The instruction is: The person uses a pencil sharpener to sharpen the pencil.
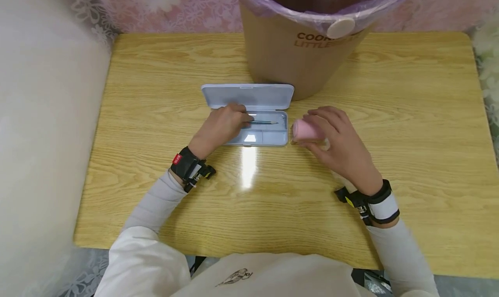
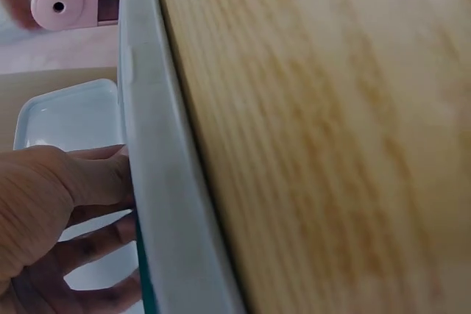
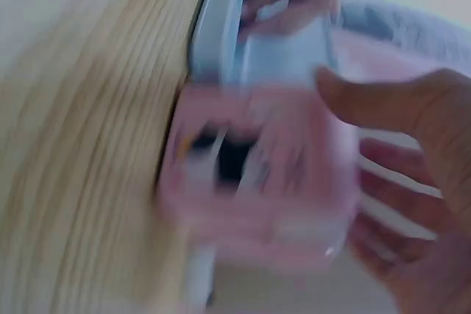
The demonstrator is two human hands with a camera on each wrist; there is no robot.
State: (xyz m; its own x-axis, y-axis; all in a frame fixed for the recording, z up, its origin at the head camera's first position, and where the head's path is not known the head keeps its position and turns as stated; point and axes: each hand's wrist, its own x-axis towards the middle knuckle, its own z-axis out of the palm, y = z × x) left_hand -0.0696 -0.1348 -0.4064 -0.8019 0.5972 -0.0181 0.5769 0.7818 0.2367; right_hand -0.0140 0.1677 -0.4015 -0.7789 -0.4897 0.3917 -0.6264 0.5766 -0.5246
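A light blue pencil case (image 1: 274,137) lies with its lid (image 1: 269,97) raised. My left hand (image 1: 224,126) reaches into it and pinches the rear end of a pencil (image 1: 267,122), whose point faces right. In the left wrist view, the left fingers (image 2: 103,182) are behind the case's front wall, beside a green strip. Just right of the case is a pink pencil sharpener (image 1: 306,130) with a round hole in its end. My right hand (image 1: 339,143) grips it, thumb and fingers on either side. The right wrist view shows a blurred dark-and-white picture on the sharpener (image 3: 250,167).
Behind the case, a tall brown bin (image 1: 288,59) with a purple liner stands on the wooden table (image 1: 163,80). A white wall (image 1: 46,115) borders the table's left side, and patterned pink cloth (image 1: 202,11) hangs at the back.
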